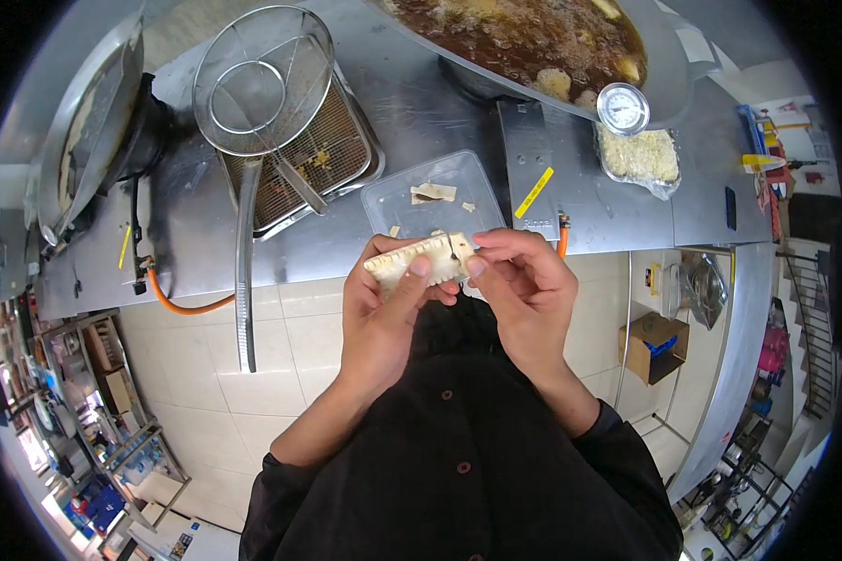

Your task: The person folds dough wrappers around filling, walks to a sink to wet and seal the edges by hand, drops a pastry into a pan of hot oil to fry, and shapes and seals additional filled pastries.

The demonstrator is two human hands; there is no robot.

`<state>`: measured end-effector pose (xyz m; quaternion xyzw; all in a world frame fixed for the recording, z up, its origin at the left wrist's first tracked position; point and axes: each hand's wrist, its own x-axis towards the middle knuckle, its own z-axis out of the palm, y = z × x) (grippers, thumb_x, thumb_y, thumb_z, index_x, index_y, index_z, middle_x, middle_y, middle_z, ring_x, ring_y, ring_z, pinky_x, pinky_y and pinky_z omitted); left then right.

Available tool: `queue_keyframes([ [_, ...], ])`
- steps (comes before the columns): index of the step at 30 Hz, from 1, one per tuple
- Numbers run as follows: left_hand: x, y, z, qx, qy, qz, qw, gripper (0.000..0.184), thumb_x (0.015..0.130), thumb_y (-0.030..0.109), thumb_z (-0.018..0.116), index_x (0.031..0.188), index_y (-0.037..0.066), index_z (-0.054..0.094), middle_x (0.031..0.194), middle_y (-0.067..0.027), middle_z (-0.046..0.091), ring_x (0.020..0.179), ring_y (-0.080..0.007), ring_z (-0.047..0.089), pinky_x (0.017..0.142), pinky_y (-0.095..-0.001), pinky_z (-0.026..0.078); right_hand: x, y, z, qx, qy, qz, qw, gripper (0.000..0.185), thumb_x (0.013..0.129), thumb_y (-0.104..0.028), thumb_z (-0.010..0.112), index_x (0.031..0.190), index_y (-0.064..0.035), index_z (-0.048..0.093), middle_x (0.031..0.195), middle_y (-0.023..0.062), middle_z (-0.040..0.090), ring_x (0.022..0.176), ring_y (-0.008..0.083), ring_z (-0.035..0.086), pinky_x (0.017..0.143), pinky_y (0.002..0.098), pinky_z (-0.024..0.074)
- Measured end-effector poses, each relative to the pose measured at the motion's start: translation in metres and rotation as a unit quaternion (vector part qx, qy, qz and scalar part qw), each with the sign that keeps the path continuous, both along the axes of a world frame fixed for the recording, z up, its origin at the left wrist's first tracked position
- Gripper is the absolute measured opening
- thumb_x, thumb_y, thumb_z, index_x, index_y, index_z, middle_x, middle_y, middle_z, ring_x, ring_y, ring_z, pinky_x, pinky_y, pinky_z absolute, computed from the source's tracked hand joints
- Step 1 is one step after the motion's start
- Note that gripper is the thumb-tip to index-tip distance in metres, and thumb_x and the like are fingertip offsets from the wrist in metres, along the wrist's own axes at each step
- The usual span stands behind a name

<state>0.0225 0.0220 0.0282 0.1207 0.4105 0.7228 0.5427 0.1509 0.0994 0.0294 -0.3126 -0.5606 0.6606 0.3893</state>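
My left hand [384, 309] is closed around a pale, rectangular filled pastry [412, 262] with crimped edges, its thumb lying across the front. At the pastry's right end, the thumb and fingers of my right hand [524, 280] pinch its tip. A dark crack or gap runs across the dough near that end, with some dark filling showing. Just beyond my hands, a clear plastic container [477, 178] holds a few torn dough scraps [433, 194].
A wok of bubbling oil [533, 47] with a dial thermometer [623, 109] sits at the back right. Strainers [264, 79] rest over a mesh tray [299, 182] on the left. A wrapped pale block [638, 154] lies right. An orange hose [192, 307] hangs off the counter.
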Motion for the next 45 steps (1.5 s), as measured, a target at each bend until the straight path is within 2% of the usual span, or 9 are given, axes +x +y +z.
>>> queue_keyframes([
  [3,-0.002,-0.001,-0.004,-0.002,0.037,-0.009,0.999,0.019,0.097,0.016,0.057,0.105,0.000,0.051,0.099,-0.0140,0.065,0.081,-0.0186,0.065,0.074,-0.0311,0.054,-0.001,-0.001,0.001,-0.009,-0.023,-0.005,1.000,0.024,0.087,0.007,0.063,0.111,0.0015,0.064,0.107,0.0093,0.064,0.091,0.0099,0.062,0.081,0.0234,0.0509],
  [10,-0.006,-0.001,-0.009,-0.029,0.113,-0.044,0.992,0.018,0.097,0.016,0.056,0.105,0.001,0.051,0.099,-0.0133,0.065,0.081,-0.0188,0.065,0.074,-0.0313,0.053,0.000,0.004,-0.003,-0.026,-0.047,0.014,0.998,0.026,0.088,0.005,0.063,0.114,0.0017,0.063,0.096,0.0070,0.067,0.086,0.0084,0.063,0.079,0.0226,0.0510],
  [16,-0.012,-0.001,-0.021,-0.033,-0.001,-0.035,0.999,0.019,0.097,0.018,0.058,0.102,0.001,0.051,0.101,-0.0137,0.066,0.083,-0.0175,0.066,0.076,-0.0311,0.054,-0.003,0.011,-0.014,-0.055,-0.071,0.032,0.995,0.025,0.089,0.000,0.063,0.114,0.0007,0.063,0.097,0.0073,0.068,0.087,0.0092,0.063,0.079,0.0226,0.0509],
  [19,-0.012,0.000,-0.027,-0.031,-0.013,-0.025,0.999,0.018,0.097,0.017,0.058,0.102,0.002,0.051,0.103,-0.0134,0.066,0.084,-0.0184,0.066,0.077,-0.0324,0.054,-0.005,0.013,-0.025,-0.068,-0.078,0.046,0.994,0.023,0.091,-0.004,0.063,0.114,0.0019,0.063,0.100,0.0085,0.068,0.087,0.0100,0.064,0.078,0.0232,0.0515],
  [21,-0.012,-0.001,-0.028,-0.034,-0.005,-0.022,0.999,0.017,0.097,0.017,0.058,0.102,0.002,0.050,0.103,-0.0135,0.066,0.085,-0.0185,0.066,0.078,-0.0324,0.055,-0.007,0.012,-0.029,-0.098,-0.051,0.057,0.992,0.023,0.092,-0.006,0.063,0.113,0.0029,0.063,0.102,0.0092,0.069,0.087,0.0104,0.064,0.077,0.0237,0.0520],
  [27,-0.005,-0.001,-0.033,-0.043,0.027,0.003,0.999,0.018,0.097,0.017,0.057,0.102,0.002,0.050,0.102,-0.0134,0.065,0.086,-0.0186,0.067,0.079,-0.0312,0.055,-0.008,0.010,-0.036,-0.091,-0.044,0.037,0.994,0.019,0.090,-0.004,0.064,0.108,0.0043,0.066,0.101,0.0100,0.069,0.084,0.0101,0.064,0.075,0.0229,0.0523],
  [36,0.002,0.002,-0.036,-0.040,0.029,0.012,0.999,0.017,0.098,0.018,0.056,0.105,0.003,0.050,0.103,-0.0120,0.065,0.086,-0.0193,0.066,0.081,-0.0321,0.053,-0.016,0.006,-0.049,0.006,-0.048,-0.025,0.999,0.016,0.089,-0.004,0.066,0.103,0.0038,0.068,0.095,0.0095,0.068,0.080,0.0093,0.063,0.070,0.0220,0.0509],
  [45,0.012,0.003,-0.040,-0.033,0.050,0.049,0.997,0.016,0.098,0.016,0.054,0.106,0.004,0.049,0.106,-0.0127,0.064,0.088,-0.0198,0.065,0.084,-0.0344,0.052,-0.018,0.004,-0.056,-0.042,-0.025,-0.032,0.998,0.016,0.089,-0.003,0.066,0.103,0.0042,0.069,0.092,0.0078,0.066,0.078,0.0083,0.062,0.068,0.0218,0.0498],
])
